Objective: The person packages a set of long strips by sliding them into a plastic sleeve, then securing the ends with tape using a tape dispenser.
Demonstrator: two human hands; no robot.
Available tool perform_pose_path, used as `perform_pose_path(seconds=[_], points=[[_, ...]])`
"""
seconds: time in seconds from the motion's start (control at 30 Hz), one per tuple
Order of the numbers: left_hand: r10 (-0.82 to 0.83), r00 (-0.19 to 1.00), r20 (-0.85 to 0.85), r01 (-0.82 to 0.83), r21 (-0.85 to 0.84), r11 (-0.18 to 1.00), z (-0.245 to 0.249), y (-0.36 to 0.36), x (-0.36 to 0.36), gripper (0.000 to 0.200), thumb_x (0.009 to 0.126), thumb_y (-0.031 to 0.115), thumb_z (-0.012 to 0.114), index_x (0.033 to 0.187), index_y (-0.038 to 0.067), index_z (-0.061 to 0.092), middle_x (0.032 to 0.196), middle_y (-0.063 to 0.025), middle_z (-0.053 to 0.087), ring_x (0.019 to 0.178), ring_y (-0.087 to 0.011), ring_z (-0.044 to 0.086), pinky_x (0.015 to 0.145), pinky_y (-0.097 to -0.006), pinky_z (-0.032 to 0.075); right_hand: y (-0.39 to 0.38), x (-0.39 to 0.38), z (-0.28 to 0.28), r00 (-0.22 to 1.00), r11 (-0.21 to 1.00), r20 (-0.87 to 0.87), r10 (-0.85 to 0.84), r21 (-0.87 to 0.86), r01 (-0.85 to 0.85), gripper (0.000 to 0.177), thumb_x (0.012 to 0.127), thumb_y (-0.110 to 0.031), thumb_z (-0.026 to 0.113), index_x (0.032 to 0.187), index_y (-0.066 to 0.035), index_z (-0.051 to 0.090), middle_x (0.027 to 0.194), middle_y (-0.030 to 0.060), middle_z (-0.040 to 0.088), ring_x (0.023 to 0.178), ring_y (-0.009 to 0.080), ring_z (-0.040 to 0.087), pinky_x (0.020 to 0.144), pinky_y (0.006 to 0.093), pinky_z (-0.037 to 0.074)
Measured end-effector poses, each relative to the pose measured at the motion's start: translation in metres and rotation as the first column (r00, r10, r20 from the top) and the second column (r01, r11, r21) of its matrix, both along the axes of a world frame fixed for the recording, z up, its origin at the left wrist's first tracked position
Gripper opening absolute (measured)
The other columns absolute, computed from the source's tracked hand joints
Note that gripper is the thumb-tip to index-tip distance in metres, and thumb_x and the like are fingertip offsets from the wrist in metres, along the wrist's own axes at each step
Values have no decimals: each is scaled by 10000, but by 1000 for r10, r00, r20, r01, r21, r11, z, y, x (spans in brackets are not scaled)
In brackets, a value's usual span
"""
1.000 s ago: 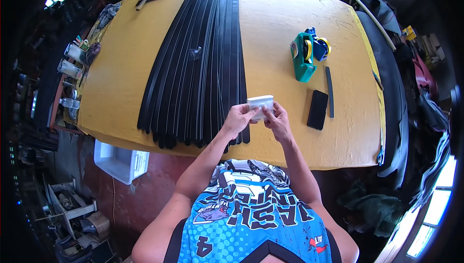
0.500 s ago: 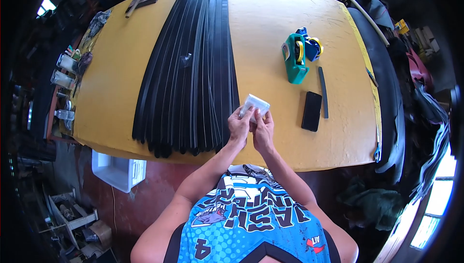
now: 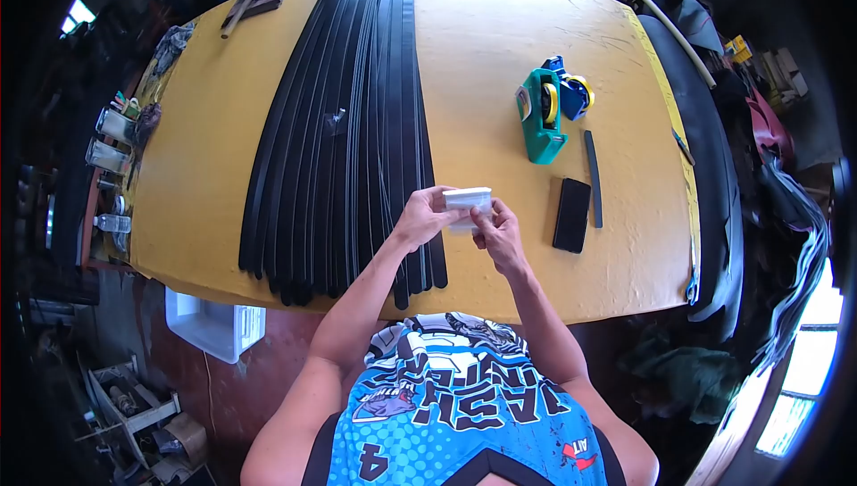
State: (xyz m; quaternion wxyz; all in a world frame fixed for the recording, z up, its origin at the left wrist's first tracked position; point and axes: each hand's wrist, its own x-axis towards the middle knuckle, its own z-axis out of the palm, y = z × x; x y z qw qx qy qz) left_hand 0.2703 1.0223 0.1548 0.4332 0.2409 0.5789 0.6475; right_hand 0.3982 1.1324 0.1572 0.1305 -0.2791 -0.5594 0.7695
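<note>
A small white packet with clear plastic round it (image 3: 468,199) is held up over the table's near part. My left hand (image 3: 425,217) grips its left side, fingers closed. At its right lower corner my right hand (image 3: 500,233) pinches the plastic. Just left of and beneath my left hand lie long black strips (image 3: 303,165), side by side, with a small clear plastic piece (image 3: 336,120) on top. To the right of my hands a black phone (image 3: 571,215) lies flat.
On the yellow table (image 3: 482,13) stand a green tape dispenser (image 3: 541,120) and a blue one (image 3: 571,98), beside a thin dark strip (image 3: 594,178). A wooden tool (image 3: 241,13) lies far left. A white crate (image 3: 214,321) is on the floor below the left front edge.
Both hands have spread apart, my left hand leftward and my right hand slightly rightward. The packet has turned level. The view has shifted slightly.
</note>
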Motion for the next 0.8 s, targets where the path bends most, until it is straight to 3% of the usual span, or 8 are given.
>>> perform_pose_path(seconds=[0.1,0.3,0.43,0.53,0.7,0.73,0.77,0.8], points=[[17,999,-28,-19,-66,998,2,0,3,279,785,87,683,1030,-27,615,949,-106,659,880,-143,618,799,-277,483,-1,-3,-1,999,999,24,-25,47,24,250,884,-271,601,951,-44,521,613,5,529,454,42,435,394,192,323],[95,990,104,-82,-126,989,-9,3,11,248,837,85,636,1063,-12,604,946,-87,647,842,-133,624,761,-278,526,-8,-9,-8,992,993,66,-108,62,104,263,877,-290,608,918,-43,528,571,0,517,450,46,444,393,197,333],[89,986,139,-71,-135,988,-10,6,8,239,849,82,619,1071,-6,605,946,-86,646,836,-132,625,731,-270,532,-7,-12,-6,988,991,100,-120,79,112,245,888,-264,597,927,-43,500,569,-6,496,424,40,398,378,195,283],[97,987,128,-78,-145,986,-16,11,4,226,849,73,616,1061,-6,609,919,-78,649,811,-125,624,708,-259,528,-2,-15,-9,988,993,101,-117,39,113,259,879,-269,609,946,-32,529,605,6,527,454,47,448,397,198,341],[184,967,177,-162,-132,978,-41,20,0,197,836,93,640,1001,-14,642,867,-66,663,746,-89,606,684,-237,490,31,-20,-4,980,987,192,-46,160,15,329,903,-299,559,1026,5,545,669,38,552,513,74,499,457,214,406],[222,948,226,-195,-136,971,-37,21,-1,190,837,89,639,997,-12,643,872,-67,663,750,-90,609,689,-240,496,55,-19,-17,978,956,164,-128,282,78,326,906,-297,544,962,21,589,670,67,576,539,110,525,506,261,439],[260,926,274,-228,-141,963,-35,22,-2,182,838,84,637,994,-9,645,878,-68,664,753,-92,612,694,-243,501,78,-20,-3,941,810,187,-282,572,129,306,898,-280,553,912,20,607,676,82,587,548,134,539,527,283,448],[252,927,279,-219,-145,965,-43,22,-5,184,838,76,635,999,-13,641,890,-76,664,764,-100,618,712,-250,507,103,-23,12,890,578,159,-428,805,134,292,889,-264,561,861,19,626,681,97,598,557,159,552,548,305,457]])
